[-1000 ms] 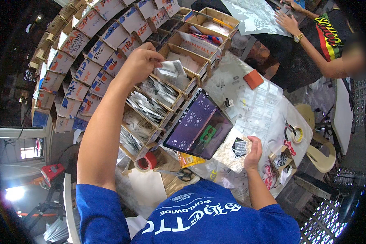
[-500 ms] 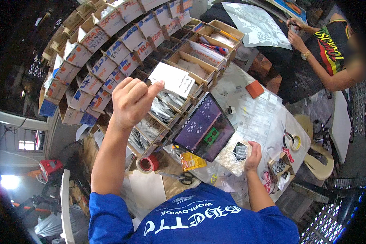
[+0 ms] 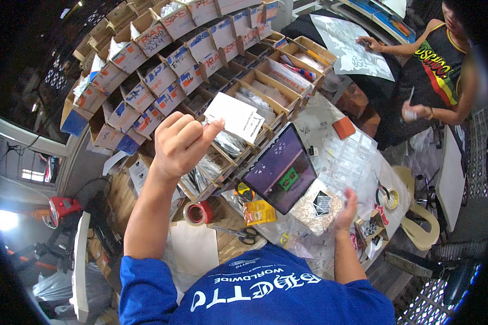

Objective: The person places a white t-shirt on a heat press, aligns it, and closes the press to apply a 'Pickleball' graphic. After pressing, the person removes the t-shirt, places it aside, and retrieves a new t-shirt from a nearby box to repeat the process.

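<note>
My left hand (image 3: pixel 183 142) is raised over the cardboard bins, its fingers curled in and thumb pressed on a white card or flat packet (image 3: pixel 234 115) with small dark print. Beside the tablet, a package of pale shredded filler (image 3: pixel 305 215) with a black square piece (image 3: pixel 323 202) on top lies on the table. My right hand (image 3: pixel 346 213) stands at the package's right edge, fingers stretched out and apart from it, with nothing visible in them. Between the two hands a tablet (image 3: pixel 282 168) leans against the bins, its screen lit.
Tiered cardboard bins (image 3: pixel 173 67) rise at the far left. Near me lie red tape (image 3: pixel 197 213), scissors (image 3: pixel 245 234), a yellow packet (image 3: pixel 259 212) and a white sheet (image 3: pixel 194 248). A small open box (image 3: pixel 372 228) and yellow tape (image 3: pixel 391 199) are at right. Another person (image 3: pixel 444 70) works at far right.
My right hand has let go of the package's edge and opened beside it. The left still holds the white card. The other person's hands have moved apart, and the view has shifted slightly.
</note>
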A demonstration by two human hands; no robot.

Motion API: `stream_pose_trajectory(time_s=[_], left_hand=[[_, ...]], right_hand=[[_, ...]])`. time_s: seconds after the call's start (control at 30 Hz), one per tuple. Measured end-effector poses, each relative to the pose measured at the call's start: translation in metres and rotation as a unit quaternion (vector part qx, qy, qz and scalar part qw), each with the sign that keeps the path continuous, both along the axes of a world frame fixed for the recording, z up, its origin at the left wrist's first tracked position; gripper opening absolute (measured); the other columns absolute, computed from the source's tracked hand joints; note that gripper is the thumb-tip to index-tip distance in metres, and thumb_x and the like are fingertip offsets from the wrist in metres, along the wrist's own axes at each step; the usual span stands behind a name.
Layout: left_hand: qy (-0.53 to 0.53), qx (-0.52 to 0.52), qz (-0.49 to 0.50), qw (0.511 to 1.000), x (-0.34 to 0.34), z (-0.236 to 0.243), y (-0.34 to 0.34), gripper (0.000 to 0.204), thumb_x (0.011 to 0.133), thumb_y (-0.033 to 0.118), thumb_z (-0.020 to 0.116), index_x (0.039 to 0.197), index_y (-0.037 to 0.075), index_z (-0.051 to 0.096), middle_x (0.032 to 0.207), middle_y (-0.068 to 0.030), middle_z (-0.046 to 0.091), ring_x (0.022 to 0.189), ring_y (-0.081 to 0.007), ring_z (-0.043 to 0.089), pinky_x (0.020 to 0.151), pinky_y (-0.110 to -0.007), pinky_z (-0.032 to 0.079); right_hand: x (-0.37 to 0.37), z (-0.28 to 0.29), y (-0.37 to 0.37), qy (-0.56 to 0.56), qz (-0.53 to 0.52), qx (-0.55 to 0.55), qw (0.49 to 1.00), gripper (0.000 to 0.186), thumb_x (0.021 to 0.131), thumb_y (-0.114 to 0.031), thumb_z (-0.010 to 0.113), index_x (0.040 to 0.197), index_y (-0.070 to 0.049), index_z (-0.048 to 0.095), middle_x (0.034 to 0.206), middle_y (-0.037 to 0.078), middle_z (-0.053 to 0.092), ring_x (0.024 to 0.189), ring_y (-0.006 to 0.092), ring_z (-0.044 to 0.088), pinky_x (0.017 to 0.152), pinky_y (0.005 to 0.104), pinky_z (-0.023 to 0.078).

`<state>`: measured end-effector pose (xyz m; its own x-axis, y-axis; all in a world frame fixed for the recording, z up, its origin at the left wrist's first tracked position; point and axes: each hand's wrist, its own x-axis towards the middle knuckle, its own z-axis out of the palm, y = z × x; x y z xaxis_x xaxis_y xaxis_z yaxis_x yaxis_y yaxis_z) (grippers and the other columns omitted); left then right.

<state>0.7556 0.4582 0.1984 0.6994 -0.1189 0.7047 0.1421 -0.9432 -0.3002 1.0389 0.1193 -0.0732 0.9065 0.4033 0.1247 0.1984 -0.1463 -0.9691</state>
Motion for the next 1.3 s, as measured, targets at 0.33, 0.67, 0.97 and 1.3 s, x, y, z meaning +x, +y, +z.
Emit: stream_pose_trajectory(time_s=[0.33,0.67,0.97,1.3], left_hand=[[-0.010,-0.015,-0.029,0.999,-0.013,0.000,-0.047,0.023,0.071,0.008,0.080,0.094,0.005,0.076,0.066,0.0027,0.041,0.055,-0.0128,0.045,0.051,-0.029,0.036],[0.019,-0.182,0.023,0.983,-0.043,-0.023,-0.070,0.029,0.070,0.011,0.081,0.098,0.010,0.072,0.090,-0.0020,0.058,0.080,-0.0187,0.059,0.073,-0.034,0.048],[-0.104,-0.621,0.131,0.766,-0.022,-0.038,-0.097,0.032,0.079,0.010,0.085,0.104,-0.003,0.071,0.096,-0.0087,0.065,0.086,-0.0146,0.062,0.077,-0.030,0.053],[-0.259,-0.823,0.052,0.503,-0.042,-0.042,-0.081,0.023,0.097,0.017,0.071,0.111,-0.002,0.069,0.096,-0.0057,0.073,0.083,-0.0101,0.066,0.077,-0.026,0.053]], right_hand=[[-0.055,0.194,0.139,0.336,0.406,0.291,0.799,0.038,0.105,-0.026,0.056,0.131,0.002,0.057,0.127,0.015,0.064,0.112,0.0219,0.064,0.097,0.0371,0.051],[-0.134,0.212,0.178,0.587,0.472,0.239,0.613,0.048,0.105,-0.008,0.047,0.150,0.003,0.035,0.135,0.022,0.058,0.118,0.0318,0.064,0.101,0.0503,0.056],[-0.137,0.206,0.166,0.531,0.440,0.192,0.698,0.047,0.102,-0.002,0.050,0.148,0.005,0.038,0.130,0.022,0.060,0.113,0.0327,0.067,0.095,0.0510,0.060],[-0.133,0.198,0.164,0.539,0.433,0.217,0.690,0.053,0.097,0.004,0.053,0.148,0.005,0.038,0.136,0.022,0.058,0.122,0.0327,0.062,0.102,0.0547,0.054]])
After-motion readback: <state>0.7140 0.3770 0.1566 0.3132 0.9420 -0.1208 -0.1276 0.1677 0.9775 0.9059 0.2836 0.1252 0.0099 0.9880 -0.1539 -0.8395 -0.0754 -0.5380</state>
